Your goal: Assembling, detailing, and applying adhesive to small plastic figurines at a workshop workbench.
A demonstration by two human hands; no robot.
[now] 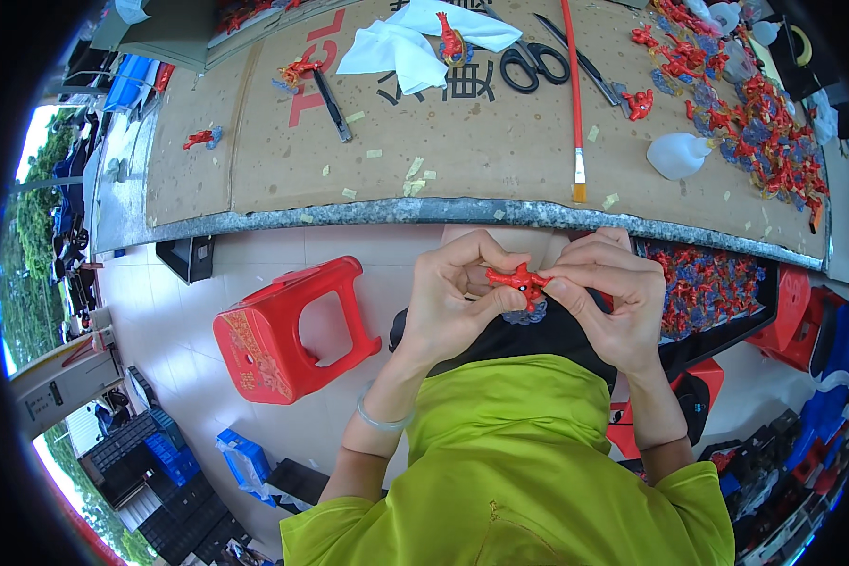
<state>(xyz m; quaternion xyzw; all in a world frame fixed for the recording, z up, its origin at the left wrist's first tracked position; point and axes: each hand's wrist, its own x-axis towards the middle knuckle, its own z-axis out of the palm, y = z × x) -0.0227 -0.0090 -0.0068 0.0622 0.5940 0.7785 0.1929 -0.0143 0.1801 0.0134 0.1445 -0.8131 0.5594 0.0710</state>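
Between my two hands, over my lap and just in front of the table edge, is a small red figurine (520,280) with a bluish base beneath it. My left hand (462,292) pinches one side of it between thumb and fingers. On the other side, the thumb and fingertips of my right hand (608,292) grip the same figurine. Fingers cover parts of it. On the cardboard-covered table, similar figurines lie apart: one (202,139) at the left, one (299,73) beside a craft knife (332,106), and another (452,44) upright on a white cloth (393,58).
Black scissors (535,68), a long red-handled brush (574,94), a second knife (585,61) and a white squeeze bottle (677,156) lie on the table. Figurines are heaped (764,141) at the right. A tray of figurines (707,288) sits below. A red stool (288,330) stands left.
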